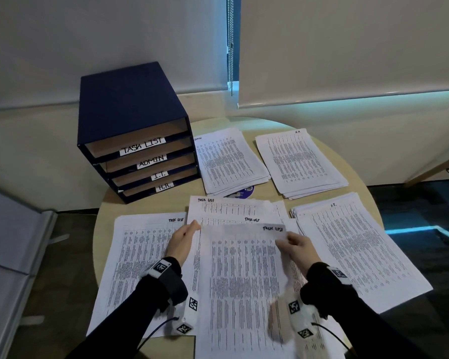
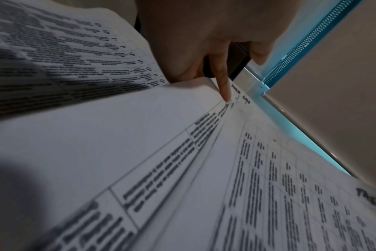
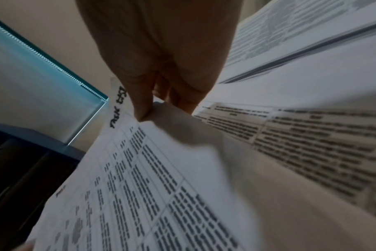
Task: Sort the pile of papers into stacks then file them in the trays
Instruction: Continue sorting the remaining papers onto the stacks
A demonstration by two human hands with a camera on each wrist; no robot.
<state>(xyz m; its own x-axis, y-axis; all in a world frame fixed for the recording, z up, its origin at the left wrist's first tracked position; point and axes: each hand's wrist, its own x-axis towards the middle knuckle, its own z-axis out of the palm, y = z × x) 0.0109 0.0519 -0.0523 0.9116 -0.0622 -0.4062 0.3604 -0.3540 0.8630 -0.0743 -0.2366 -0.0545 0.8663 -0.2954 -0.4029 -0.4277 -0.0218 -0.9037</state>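
Right hand pinches far right corner of blurred white printed "Task List" sheet; left hand fingers extended, seemingly touching papers beneath, on round desk.

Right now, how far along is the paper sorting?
Sorting looks mostly done: Admin stack, H.R. stack and I.T. stack lie separate. In hand: the right hand pinches a Task List sheet; the left hand rests on the remaining pile. Left: filing, since the trays look empty.
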